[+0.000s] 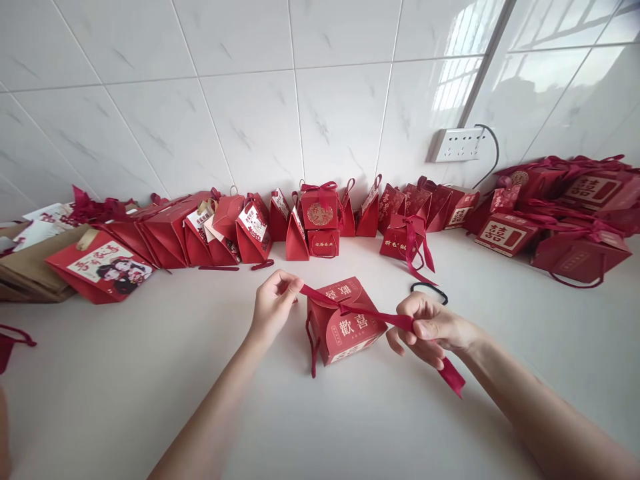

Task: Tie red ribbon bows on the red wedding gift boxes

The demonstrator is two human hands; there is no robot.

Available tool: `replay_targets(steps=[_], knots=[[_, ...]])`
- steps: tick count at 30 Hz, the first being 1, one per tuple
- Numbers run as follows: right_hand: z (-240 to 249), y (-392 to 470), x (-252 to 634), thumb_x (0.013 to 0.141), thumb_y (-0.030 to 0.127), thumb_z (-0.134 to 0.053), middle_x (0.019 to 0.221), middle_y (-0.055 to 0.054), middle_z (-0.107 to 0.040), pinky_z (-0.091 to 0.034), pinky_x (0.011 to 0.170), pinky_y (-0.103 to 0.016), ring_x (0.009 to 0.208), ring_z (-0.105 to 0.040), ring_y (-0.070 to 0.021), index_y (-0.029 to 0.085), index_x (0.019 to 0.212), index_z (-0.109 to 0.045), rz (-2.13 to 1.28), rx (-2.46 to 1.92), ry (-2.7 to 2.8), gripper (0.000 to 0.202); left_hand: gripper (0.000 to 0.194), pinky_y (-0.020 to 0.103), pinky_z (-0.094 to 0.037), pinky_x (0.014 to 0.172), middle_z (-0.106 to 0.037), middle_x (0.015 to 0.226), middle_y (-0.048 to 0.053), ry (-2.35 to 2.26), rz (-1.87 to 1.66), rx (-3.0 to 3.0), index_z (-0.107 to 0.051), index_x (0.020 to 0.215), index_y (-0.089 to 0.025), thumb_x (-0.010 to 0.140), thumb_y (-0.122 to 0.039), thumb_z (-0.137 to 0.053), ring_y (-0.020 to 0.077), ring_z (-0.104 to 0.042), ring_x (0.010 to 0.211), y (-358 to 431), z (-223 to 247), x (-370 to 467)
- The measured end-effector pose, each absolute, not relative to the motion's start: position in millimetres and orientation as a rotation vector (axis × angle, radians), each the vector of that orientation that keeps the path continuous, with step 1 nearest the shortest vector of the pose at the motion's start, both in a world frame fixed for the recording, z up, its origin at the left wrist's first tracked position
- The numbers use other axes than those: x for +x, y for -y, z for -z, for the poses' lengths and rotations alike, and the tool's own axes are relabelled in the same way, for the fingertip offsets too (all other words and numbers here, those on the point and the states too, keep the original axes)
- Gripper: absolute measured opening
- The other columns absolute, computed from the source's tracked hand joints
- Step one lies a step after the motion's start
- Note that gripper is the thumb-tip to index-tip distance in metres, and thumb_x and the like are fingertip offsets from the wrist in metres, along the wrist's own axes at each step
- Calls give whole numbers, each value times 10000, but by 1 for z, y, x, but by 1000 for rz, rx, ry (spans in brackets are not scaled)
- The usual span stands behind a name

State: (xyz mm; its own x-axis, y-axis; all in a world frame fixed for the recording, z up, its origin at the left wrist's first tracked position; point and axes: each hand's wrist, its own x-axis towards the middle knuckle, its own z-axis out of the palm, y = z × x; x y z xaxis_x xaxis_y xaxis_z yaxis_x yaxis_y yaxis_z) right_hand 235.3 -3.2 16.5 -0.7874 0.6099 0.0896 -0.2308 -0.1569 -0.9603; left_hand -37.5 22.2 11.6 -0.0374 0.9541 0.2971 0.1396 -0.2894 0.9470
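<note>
I observe both grips through the head camera. The left grip (275, 300) is clamped, thumb against fingers, on one end of a dark red ribbon (370, 313). The right grip (433, 327) is clamped on the other length, its tail hanging below the fingers. The ribbon is drawn out between the two grips and crosses itself at the top of a red box (345, 333).

This box sits on the table (300, 427) between the grips, right of the left grip and left of the right grip. Its rounded top flaps are folded down; its contents are hidden from me. A cord handle (313, 347) hangs on the side nearer the left grip.

Beyond the right grip I note a black band (436, 289) and a small box (400, 239) tied with ribbon. Beyond both grips, an upper box (320, 212) stands on a lower box (324, 245). Far left of the left grip, a bag (103, 270) with a printed couple leans over. Far right of the right grip, boxes (505, 235) are piled up.
</note>
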Motion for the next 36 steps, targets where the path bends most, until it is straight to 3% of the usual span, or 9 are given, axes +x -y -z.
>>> replay_targets(steps=[7, 11, 16, 19, 23, 30, 36], knots=[[-16, 1, 238, 792, 440, -685, 431, 44, -577, -465, 711, -313, 341, -507, -84, 148, 668, -599, -2013, -537, 1634, 329, 337, 181, -316, 478, -435, 573, -40, -1195, -1432, 1457, -515, 658, -164, 740, -452, -669, 68, -376, 514, -23, -13, -38], [-16, 0, 235, 795, 553, -624, 483, 42, -557, -456, 632, -298, 400, -544, -104, 149, 691, -532, -1958, -631, 1666, 427, 320, 187, -307, 462, -400, 511, -53, -1105, -1442, 1387, -451, 581, -168, 744, -358, -651, 57, -378, 464, -20, -18, -41], [-21, 1, 228, 718, 543, -704, 543, 35, -558, -363, 486, -213, 450, -556, -98, 162, 694, -454, -1866, -831, 1707, 456, 357, 208, -216, 348, -447, 363, -44, -984, -993, 1357, -427, 545, -179, 758, -400, -611, 80, -376, 275, -13, -33, -53], [-21, 0, 224, 737, 491, -711, 636, 19, -583, -387, 512, -213, 520, -558, -92, 166, 756, -445, -1817, -912, 1692, 421, 378, 217, -293, 337, -578, 434, 26, -927, -687, 1332, -479, 536, -166, 753, -443, -618, 128, -485, 309, -10, -39, -60], [-20, 0, 220, 776, 475, -679, 671, 28, -579, -423, 565, -241, 569, -534, -101, 189, 922, -428, -1737, -880, 1635, 408, 365, 248, -439, 435, -662, 555, 75, -856, -491, 1305, -526, 572, -156, 757, -451, -634, 173, -601, 436, -9, -41, -61], [-23, 2, 220, 832, 517, -580, 621, -18, -595, -435, 628, -265, 583, -572, -125, 162, 685, -506, -1649, -979, 1574, 391, 417, 284, -486, 595, -675, 692, 99, -786, -467, 1386, -607, 670, -137, 710, -549, -662, 195, -629, 611, -10, -40, -59], [-22, 1, 222, 832, 434, -591, 606, -20, -569, -415, 596, -260, 588, -538, -130, 167, 614, -529, -1725, -865, 1448, 350, 297, 193, -342, 465, -593, 614, 13, -838, -517, 1432, -606, 737, -150, 659, -408, -732, 93, -480, 502, -10, -42, -55]])
